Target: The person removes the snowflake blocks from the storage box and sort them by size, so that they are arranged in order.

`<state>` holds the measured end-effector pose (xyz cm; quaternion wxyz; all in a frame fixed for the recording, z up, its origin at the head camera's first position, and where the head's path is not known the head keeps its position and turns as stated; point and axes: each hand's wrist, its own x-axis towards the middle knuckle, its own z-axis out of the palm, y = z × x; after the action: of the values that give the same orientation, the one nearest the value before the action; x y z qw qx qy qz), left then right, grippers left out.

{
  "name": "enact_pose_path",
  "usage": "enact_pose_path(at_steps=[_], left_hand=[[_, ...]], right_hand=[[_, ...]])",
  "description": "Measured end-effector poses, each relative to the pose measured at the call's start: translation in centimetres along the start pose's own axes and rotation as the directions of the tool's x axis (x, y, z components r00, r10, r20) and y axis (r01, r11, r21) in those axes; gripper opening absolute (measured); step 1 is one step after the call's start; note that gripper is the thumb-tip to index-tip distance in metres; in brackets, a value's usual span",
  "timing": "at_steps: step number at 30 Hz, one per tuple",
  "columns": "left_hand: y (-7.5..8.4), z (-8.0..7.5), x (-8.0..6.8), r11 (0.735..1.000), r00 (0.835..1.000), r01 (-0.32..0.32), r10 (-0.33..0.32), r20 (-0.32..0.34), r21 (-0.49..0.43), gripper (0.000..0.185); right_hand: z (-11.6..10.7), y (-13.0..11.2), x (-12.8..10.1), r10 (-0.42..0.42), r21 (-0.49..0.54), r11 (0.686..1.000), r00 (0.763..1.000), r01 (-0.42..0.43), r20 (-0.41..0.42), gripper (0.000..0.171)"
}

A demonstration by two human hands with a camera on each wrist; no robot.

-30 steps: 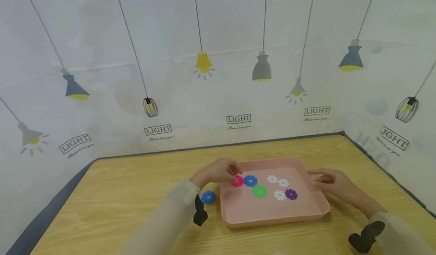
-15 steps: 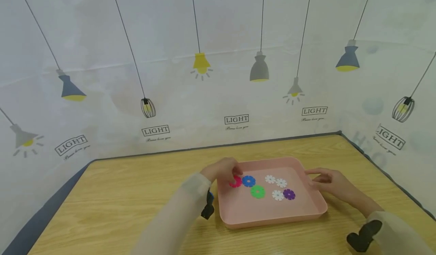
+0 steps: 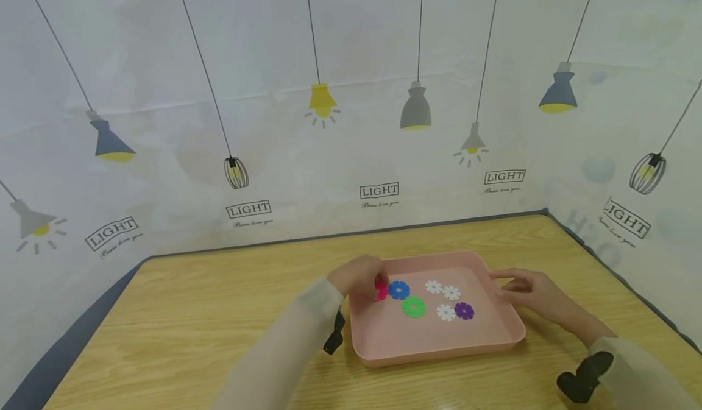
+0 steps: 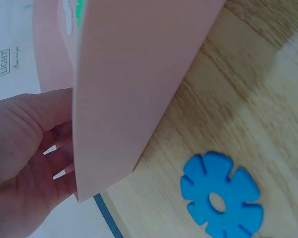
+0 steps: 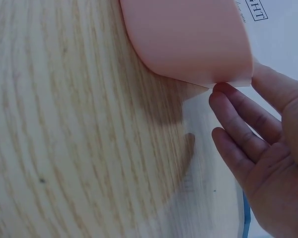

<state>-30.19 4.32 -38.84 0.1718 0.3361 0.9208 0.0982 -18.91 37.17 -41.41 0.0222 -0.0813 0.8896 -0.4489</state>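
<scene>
A pink tray (image 3: 439, 356) lies on the table, holding flower-shaped plastic discs. My left hand (image 3: 359, 276) reaches over the tray's left wall, fingers bent down at a magenta disc (image 3: 381, 292) they partly cover. In the left wrist view that wall hides the fingertips, so I cannot tell if they pinch the disc. Beside it lie a blue disc (image 3: 399, 290) and a green disc (image 3: 414, 307). Further right are white discs (image 3: 446, 312) and a purple disc (image 3: 464, 311). My right hand (image 3: 532, 292) holds the right rim, thumb over it, fingers along the outer side.
Another blue disc (image 4: 246, 191) lies on the wooden table (image 3: 219, 312) just outside the tray's left wall, hidden behind my left wrist in the head view. A wall covering (image 3: 307, 154) printed with lamps borders the table at the back and sides.
My left hand has moved slightly right and lower over the magenta disc, covering more of it. Its wrist now hides the loose blue disc. The right hand stays at the tray's rim.
</scene>
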Motion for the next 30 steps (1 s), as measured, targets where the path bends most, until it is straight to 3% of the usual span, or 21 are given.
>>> enact_pose_path(at_steps=[11, 18, 26, 30], left_hand=[[0.0, -0.5, -0.8, 0.992, 0.991, -0.115, 0.118, -0.069, 0.045, 0.019], [-0.8, -1.7, -2.7, 0.979, 0.972, -0.200, 0.192, -0.136, -0.047, 0.012], [-3.1, -4.2, -6.7, 0.971, 0.961, -0.204, 0.174, -0.215, -0.127, 0.013], [-5.0, -4.4, -9.1, 0.966, 0.960, -0.197, 0.155, -0.234, -0.170, 0.013]], right_hand=[[0.1, -0.1, -0.1, -0.027, 0.022, 0.999, 1.000, 0.027, 0.002, 0.048], [0.2, -0.1, 0.0, -0.025, 0.023, 0.999, 1.000, 0.025, 0.001, 0.049], [0.2, -0.2, -0.1, -0.037, 0.026, 0.999, 0.999, 0.037, 0.001, 0.048], [0.1, -0.1, -0.1, -0.041, 0.023, 0.999, 0.999, 0.042, -0.005, 0.048]])
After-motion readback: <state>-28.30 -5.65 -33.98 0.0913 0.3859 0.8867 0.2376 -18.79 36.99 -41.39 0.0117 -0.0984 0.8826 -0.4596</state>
